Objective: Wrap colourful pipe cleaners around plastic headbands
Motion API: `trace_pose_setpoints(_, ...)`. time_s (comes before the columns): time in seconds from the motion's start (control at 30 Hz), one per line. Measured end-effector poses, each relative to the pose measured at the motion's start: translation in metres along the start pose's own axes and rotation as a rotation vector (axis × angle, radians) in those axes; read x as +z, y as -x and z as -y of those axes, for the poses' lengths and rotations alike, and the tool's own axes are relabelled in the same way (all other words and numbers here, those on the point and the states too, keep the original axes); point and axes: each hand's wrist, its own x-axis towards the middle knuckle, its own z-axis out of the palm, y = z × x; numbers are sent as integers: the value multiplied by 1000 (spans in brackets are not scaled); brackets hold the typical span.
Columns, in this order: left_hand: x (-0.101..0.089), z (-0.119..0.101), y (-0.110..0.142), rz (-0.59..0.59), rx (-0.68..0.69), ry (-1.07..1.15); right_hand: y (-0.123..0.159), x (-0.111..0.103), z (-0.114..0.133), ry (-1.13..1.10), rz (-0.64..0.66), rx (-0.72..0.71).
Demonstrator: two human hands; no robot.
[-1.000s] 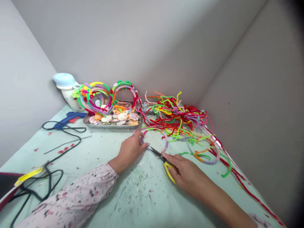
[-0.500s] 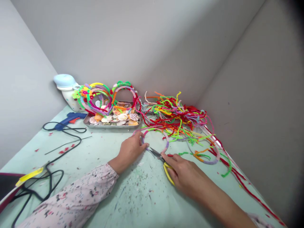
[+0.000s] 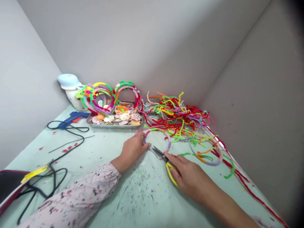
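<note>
Seashells (image 3: 124, 116) fill a shallow metal tray (image 3: 115, 126), whose raised rim presumably stops such small, smooth pieces from spreading. Chenille-wrapped headbands (image 3: 101, 84) stand on edge over the tray's left part, and a green-topped headband (image 3: 127, 83) stands at its right part; propped upright like this, their fuzzy decorations are probably spared from crushing. Right of the tray lies a tangled heap of pipe cleaners (image 3: 171, 110), perhaps left loose so any colour can be drawn out. A blue glue gun (image 3: 73, 118) lies beside the tray's left end, its black cord trailing toward the person, seemingly parked out of the working area.

In front of the tray's right end is a chenille-wrapped hoop (image 3: 169, 139) in pink, lilac and green; whether it rests fully on the table is hard to tell. The left hand (image 3: 131, 148), nearer the tray, has its fingers curled, with thumb and forefinger drawn almost together at the hoop's left side, likely to steady it. The right hand (image 3: 186, 174), farther out from the tray, is wrapped around the yellow-handled scissors (image 3: 167, 160), forefinger stretched toward the blades, probably for control. Those blades are narrowly parted and point at the hoop's near side, close to the left thumb; whether a strand sits between them is too small to make out.
</note>
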Motion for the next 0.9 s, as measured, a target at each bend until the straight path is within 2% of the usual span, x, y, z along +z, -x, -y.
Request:
trace_pose_setpoints(0.17, 0, 0, 0, 3, -2, -5, 0, 2, 1, 2, 27, 11)
trace_pose_setpoints(0.9, -1, -3, 1, 13, -27, -13, 0, 3, 1, -19, 5, -5)
